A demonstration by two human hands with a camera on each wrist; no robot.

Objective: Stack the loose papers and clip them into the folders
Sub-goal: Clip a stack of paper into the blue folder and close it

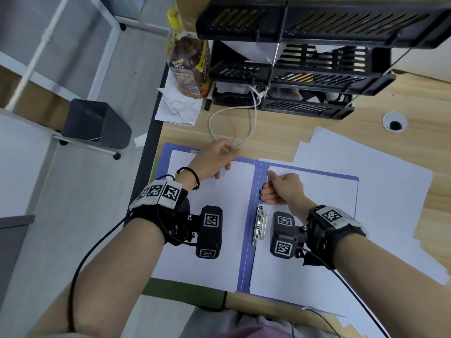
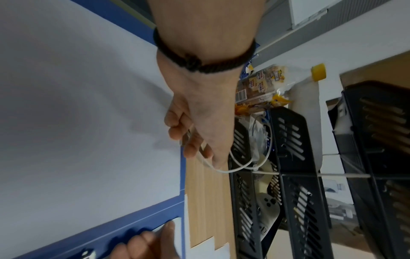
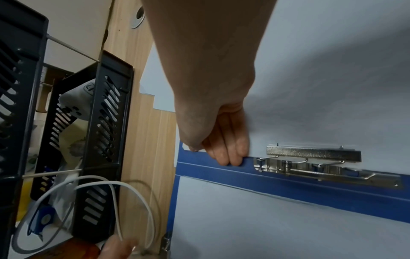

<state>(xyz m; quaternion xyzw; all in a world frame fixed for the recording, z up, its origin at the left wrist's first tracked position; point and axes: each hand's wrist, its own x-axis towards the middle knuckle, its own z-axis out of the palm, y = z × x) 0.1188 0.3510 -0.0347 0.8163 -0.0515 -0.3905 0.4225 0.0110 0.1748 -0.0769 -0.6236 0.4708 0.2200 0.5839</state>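
At the centre of the head view, the person's right hand point(image 1: 280, 189) curls over the inner edge of a white paper stack point(image 1: 305, 240) lying in the right half of an open blue cardboard folder point(image 1: 246, 252), fingers point(image 3: 230, 149) tucked under the sheets' edge and thumb on top, just above the silver metal spring clip point(image 1: 260, 224) fixed beside the spine. The left hand point(image 1: 214, 159), higher and to the left, has its fingers loosely curled at the top edge of the white sheet point(image 1: 207, 240) covering the folder's left half; in the left wrist view they appear to close on a thin white cable point(image 2: 224, 169), which loops over the pale wooden surface point(image 1: 280, 137) toward the frame's top. More loose white papers point(image 1: 390, 191) fan out under and beyond the folder toward the right of the frame. At the upper centre and right stands a black slotted plastic tray rack point(image 1: 317, 67); left of it, a clear bag of sliced bread point(image 1: 188, 64) rests on crumpled white paper point(image 1: 178, 108).
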